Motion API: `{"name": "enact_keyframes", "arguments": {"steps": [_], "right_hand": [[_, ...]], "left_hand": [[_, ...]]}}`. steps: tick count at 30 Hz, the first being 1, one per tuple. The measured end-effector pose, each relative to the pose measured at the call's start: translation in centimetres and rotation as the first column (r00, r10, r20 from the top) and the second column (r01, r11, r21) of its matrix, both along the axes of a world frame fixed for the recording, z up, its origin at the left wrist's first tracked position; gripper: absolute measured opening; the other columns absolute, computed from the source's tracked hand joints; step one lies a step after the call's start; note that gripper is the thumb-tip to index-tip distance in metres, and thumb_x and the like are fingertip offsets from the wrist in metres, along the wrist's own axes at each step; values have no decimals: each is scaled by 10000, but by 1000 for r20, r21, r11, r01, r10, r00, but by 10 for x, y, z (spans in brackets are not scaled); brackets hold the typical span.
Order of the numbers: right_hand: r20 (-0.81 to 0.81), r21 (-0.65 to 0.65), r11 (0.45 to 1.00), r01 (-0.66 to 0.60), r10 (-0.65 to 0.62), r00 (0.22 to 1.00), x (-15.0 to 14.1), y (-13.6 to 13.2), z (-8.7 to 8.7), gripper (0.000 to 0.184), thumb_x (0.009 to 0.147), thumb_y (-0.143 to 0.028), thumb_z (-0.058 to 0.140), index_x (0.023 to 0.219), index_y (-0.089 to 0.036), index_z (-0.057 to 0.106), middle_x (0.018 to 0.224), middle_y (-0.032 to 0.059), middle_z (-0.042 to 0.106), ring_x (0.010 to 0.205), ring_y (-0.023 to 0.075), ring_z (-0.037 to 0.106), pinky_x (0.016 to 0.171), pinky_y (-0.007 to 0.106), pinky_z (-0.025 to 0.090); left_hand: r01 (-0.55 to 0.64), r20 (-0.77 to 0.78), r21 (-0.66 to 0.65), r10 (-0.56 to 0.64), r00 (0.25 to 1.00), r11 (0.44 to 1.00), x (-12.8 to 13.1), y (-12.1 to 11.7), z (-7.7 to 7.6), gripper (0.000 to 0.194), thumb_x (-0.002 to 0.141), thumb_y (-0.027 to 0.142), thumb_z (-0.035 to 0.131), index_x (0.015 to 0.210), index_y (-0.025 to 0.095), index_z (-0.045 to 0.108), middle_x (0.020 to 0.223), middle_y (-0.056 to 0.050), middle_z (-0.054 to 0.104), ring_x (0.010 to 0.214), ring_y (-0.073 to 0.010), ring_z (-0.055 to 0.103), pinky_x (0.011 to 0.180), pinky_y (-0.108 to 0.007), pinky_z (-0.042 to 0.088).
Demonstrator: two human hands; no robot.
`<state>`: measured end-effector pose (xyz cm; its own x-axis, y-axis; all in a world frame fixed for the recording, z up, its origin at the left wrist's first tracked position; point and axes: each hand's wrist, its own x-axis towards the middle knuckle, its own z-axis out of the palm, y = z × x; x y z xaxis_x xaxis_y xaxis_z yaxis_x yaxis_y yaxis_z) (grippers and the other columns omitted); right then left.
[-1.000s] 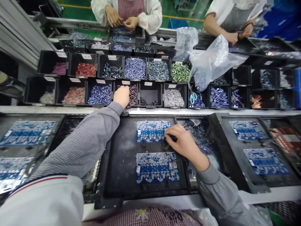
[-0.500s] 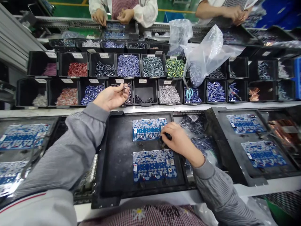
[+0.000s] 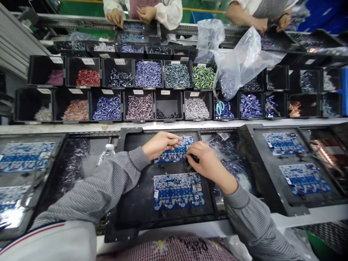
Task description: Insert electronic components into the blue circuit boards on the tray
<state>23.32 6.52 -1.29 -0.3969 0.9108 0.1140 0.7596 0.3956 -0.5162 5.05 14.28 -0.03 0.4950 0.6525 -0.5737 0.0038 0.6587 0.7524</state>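
Two blue circuit boards lie in a black tray (image 3: 136, 203): an upper board (image 3: 171, 155) and a lower board (image 3: 178, 192). Over the upper board, my left hand (image 3: 162, 145) is closed in a pinch, thumb against fingers. Whatever sits at its fingertips is too small to make out. My right hand (image 3: 202, 157) rests at the right end of that board, fingers curled and closed. Its fingertips hide that edge, and what they hold, if anything, cannot be seen. Part of the upper board is covered by both hands.
Two rows of black bins with small components stand behind the tray, among them a maroon-part bin (image 3: 139, 107). Teal-handled scissors (image 3: 219, 107) and a plastic bag (image 3: 240, 61) are among them. Neighbouring trays flank mine. A bottle (image 3: 107, 154) is at left; co-workers' hands (image 3: 146, 14) are opposite.
My left hand has come from above the maroon-part bin down and right to the upper board. My right hand has stayed at the board's right end.
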Motion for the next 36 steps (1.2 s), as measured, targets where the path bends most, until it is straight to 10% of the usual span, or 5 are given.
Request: {"name": "enact_keyframes", "arguments": {"steps": [11, 17, 24, 36], "right_hand": [[-204, 167, 986, 30, 5, 979, 3, 7, 11, 134, 880, -210, 544, 939, -215, 664, 869, 46, 659, 857, 189, 549, 791, 362, 457], [-65, 131, 990, -45, 54, 996, -4, 21, 11, 208, 868, -143, 510, 995, -212, 660, 859, 52, 661, 852, 203, 537, 770, 358, 467], [-149, 126, 980, 153, -134, 980, 5, 40, 1, 109, 792, -125, 567, 791, -199, 647, 760, 25, 668, 754, 182, 585, 734, 326, 470], [-132, 107, 990, 94, -80, 988, 6, 50, -10, 102, 809, -113, 534, 756, -193, 567, 765, 35, 612, 799, 191, 530, 776, 341, 426]], "left_hand": [[119, -29, 55, -118, 993, 991, 3, -10, -1, 246, 800, 12, 584, 1016, 74, 684, 764, -83, 689, 603, -82, 593, 549, -182, 428], [91, 6, 73, -92, 996, 993, 4, -11, 1, 249, 784, -15, 570, 990, 67, 682, 687, -46, 665, 551, -68, 570, 515, -169, 411], [50, -88, 59, -45, 995, 997, 3, -6, 2, 177, 791, 5, 580, 946, 28, 663, 693, -72, 663, 590, -85, 592, 573, -191, 454], [126, -184, 201, -89, 979, 972, 1, -5, -1, 81, 794, 74, 621, 773, 77, 698, 590, -10, 605, 483, -52, 494, 468, -160, 399]]}}
